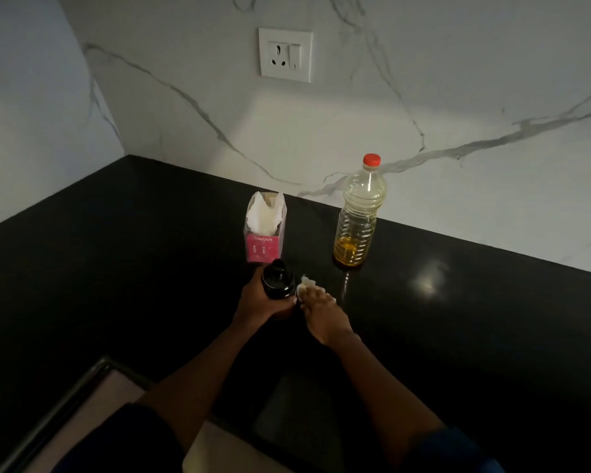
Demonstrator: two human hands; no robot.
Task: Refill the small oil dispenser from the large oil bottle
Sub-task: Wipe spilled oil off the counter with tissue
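The small oil dispenser (277, 278) is a dark bottle with a black top, standing on the black counter (116, 268). My left hand (258, 300) is wrapped around its body. My right hand (321, 312) presses a crumpled white tissue (304, 285) against the dispenser's right side. The large oil bottle (359, 213) stands upright behind and to the right, clear plastic with its red cap (371, 159) on and a little yellow oil at the bottom. Neither hand touches it.
A pink tissue box (265, 240) with white tissues sticking out stands just behind the dispenser. A marble wall with a white socket (285, 54) rises at the back. The counter's front edge runs at the lower left.
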